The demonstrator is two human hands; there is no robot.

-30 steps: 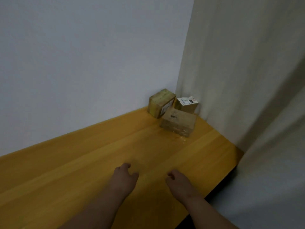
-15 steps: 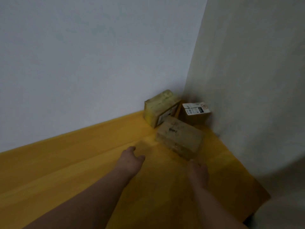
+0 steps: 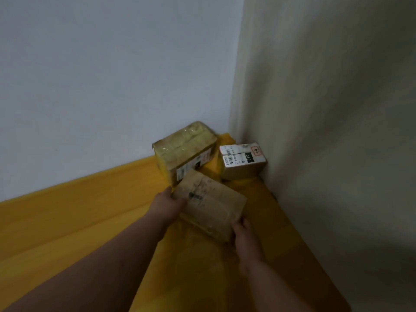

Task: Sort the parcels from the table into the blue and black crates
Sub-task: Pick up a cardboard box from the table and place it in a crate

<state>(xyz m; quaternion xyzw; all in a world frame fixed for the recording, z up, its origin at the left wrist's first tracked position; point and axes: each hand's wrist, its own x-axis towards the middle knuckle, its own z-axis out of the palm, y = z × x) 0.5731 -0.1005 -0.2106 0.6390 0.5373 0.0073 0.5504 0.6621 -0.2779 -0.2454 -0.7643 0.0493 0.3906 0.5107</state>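
A: Two hands close on the nearest parcel (image 3: 208, 204) on the yellow table (image 3: 67, 221); the left hand (image 3: 167, 204) is pressed to its left end, thumb over the top edge; the right hand (image 3: 246, 233) cups the near right corner; the box sits squarely between the two palms, clamped from both sides, though I cannot tell whether it has left the wood.

B: And its long axis?

A: It runs from left hand to right hand, slanting toward the near right; neither hand has any reach left to make; a straight lift looks like the next move. Just beyond the grip, the taped parcel (image 3: 184, 149) touches or nearly touches the held box's far corner; the labelled parcel (image 3: 243, 161) stands beyond and to the right, by the curtain (image 3: 315, 131). No crate is in view.

B: What changed?

A: Half a second earlier both hands were short of the box, holding nothing; now they have it.
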